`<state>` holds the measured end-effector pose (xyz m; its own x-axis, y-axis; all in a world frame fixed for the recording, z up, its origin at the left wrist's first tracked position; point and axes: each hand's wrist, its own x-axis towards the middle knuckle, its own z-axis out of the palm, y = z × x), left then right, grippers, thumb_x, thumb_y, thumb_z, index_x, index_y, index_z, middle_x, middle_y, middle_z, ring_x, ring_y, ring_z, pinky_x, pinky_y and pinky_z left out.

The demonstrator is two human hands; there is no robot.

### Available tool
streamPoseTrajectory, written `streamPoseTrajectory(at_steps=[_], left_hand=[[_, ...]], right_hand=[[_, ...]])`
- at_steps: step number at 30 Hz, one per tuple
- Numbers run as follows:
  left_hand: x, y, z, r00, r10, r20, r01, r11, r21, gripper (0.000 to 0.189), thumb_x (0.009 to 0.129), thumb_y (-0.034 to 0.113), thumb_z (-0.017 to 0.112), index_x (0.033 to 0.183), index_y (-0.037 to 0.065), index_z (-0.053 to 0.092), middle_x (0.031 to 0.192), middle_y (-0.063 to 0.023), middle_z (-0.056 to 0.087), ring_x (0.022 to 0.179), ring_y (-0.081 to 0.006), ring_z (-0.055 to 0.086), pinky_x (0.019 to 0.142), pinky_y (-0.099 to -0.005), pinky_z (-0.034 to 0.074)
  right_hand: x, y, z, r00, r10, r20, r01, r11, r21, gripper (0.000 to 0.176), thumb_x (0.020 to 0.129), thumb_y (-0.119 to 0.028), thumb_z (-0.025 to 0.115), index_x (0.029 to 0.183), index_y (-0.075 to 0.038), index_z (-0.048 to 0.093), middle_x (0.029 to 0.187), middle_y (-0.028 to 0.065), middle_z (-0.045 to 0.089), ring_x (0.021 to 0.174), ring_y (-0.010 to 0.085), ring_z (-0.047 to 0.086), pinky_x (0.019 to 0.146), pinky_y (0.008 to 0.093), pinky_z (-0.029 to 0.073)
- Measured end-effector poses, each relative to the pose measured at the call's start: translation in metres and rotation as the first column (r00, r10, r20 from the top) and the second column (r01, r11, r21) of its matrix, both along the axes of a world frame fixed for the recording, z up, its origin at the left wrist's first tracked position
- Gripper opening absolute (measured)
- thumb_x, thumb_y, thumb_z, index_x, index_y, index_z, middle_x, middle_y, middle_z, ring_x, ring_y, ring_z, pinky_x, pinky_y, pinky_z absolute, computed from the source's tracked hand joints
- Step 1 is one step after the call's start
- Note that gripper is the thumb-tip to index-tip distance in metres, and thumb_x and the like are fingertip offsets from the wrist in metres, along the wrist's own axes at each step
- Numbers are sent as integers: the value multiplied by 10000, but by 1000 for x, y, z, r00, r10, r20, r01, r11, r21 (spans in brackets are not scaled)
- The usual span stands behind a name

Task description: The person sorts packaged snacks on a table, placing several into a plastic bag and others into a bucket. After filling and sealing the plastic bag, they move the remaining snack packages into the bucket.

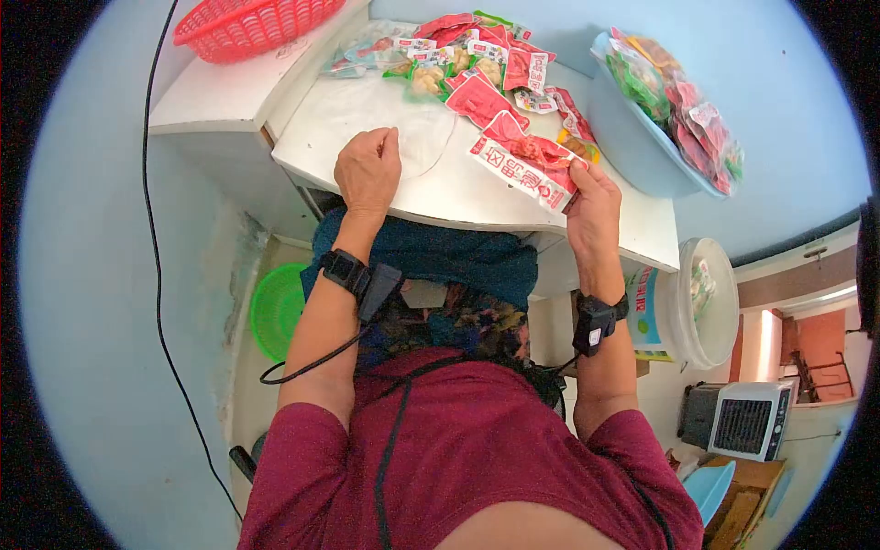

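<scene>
Over the white table point(302, 137), my right hand point(594, 206) pinches the lower right end of a red and white snack packet point(524, 165). My left hand point(368, 170) is closed in a loose fist above the table's front edge, close to a thin clear plastic bag point(403, 128); what its fingers hold, if anything, is hidden. Behind both hands lies a pile of small packets, some red point(486, 99), some clear with pale pieces inside point(427, 79).
A blue basin point(632, 151) heaped with packets stands at the table's right. A red basket point(247, 32) sits at the upper left. Below are a green basket point(278, 312) and a white bucket point(710, 302). A black cable point(156, 247) hangs at left.
</scene>
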<state>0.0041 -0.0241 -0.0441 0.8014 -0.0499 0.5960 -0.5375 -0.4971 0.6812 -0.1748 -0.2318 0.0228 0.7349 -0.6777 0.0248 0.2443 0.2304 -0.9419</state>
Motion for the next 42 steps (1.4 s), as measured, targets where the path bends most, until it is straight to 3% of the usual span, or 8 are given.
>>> streamPoseTrajectory(at_steps=[7, 8, 11, 14, 24, 33, 39, 42], left_hand=[[-8, 0, 9, 994, -54, 92, 51, 998, 35, 143, 856, 213, 657, 820, 83, 702, 695, -111, 548, 654, -331, 572, 581, -433, 447], [-12, -2, 10, 993, -78, 91, 76, 997, 24, 129, 856, 205, 658, 830, 86, 702, 695, -109, 545, 653, -326, 571, 575, -429, 445], [-34, -11, 20, 985, -146, 90, 146, 989, 13, 94, 853, 183, 663, 861, 96, 699, 694, -105, 536, 651, -314, 569, 561, -417, 440], [-48, -17, 31, 973, -182, 144, 178, 983, 36, 125, 859, 159, 676, 936, 70, 721, 655, -106, 538, 600, -269, 567, 542, -384, 429], [-77, -19, 30, 927, -313, 209, 277, 943, 184, 147, 849, 163, 683, 974, 92, 714, 706, -96, 571, 657, -288, 605, 562, -397, 490], [-82, -22, 19, 902, -367, 227, 339, 928, 156, 176, 828, 146, 686, 995, 94, 706, 707, -79, 574, 653, -268, 609, 548, -383, 492], [-71, -20, 7, 912, -359, 200, 357, 933, 46, 142, 843, 111, 691, 972, 59, 715, 673, -103, 592, 596, -270, 597, 534, -362, 472], [-68, -22, 2, 905, -362, 222, 369, 929, 11, 136, 840, 101, 690, 966, 58, 715, 676, -101, 602, 581, -259, 590, 530, -351, 467]], right_hand=[[-10, 16, 3, 996, 92, -5, -91, 988, 123, 259, 988, -90, 501, 1150, 96, 577, 1081, 175, 672, 921, 211, 687, 840, 332, 579], [-8, 19, 3, 996, 89, -7, -87, 983, 159, 251, 986, -122, 515, 1139, 62, 590, 1008, 132, 694, 847, 181, 704, 714, 322, 610], [-12, 25, 1, 986, 169, 2, -168, 977, 135, 250, 990, -134, 510, 1128, 55, 599, 994, 136, 698, 826, 181, 707, 707, 319, 611], [-13, 25, -7, 972, 233, -30, -226, 962, 151, 254, 984, -116, 521, 1144, 69, 589, 1054, 150, 688, 904, 195, 698, 804, 346, 598], [9, 46, -21, 945, 314, 90, -326, 896, 301, 278, 1009, -154, 480, 1193, 32, 574, 1117, 141, 662, 975, 232, 673, 860, 395, 570], [39, 50, -29, 936, 335, 110, -351, 852, 388, 241, 985, -125, 511, 1165, 24, 568, 1134, 120, 644, 985, 236, 648, 888, 404, 541], [55, 55, -49, 973, 225, 51, -230, 940, 252, 259, 919, -27, 565, 1172, 30, 556, 1108, 120, 652, 967, 203, 647, 815, 341, 551], [49, 57, -54, 970, 239, 51, -238, 971, -38, 356, 868, 48, 591, 1213, 60, 503, 1109, 138, 647, 977, 197, 645, 801, 319, 557]])
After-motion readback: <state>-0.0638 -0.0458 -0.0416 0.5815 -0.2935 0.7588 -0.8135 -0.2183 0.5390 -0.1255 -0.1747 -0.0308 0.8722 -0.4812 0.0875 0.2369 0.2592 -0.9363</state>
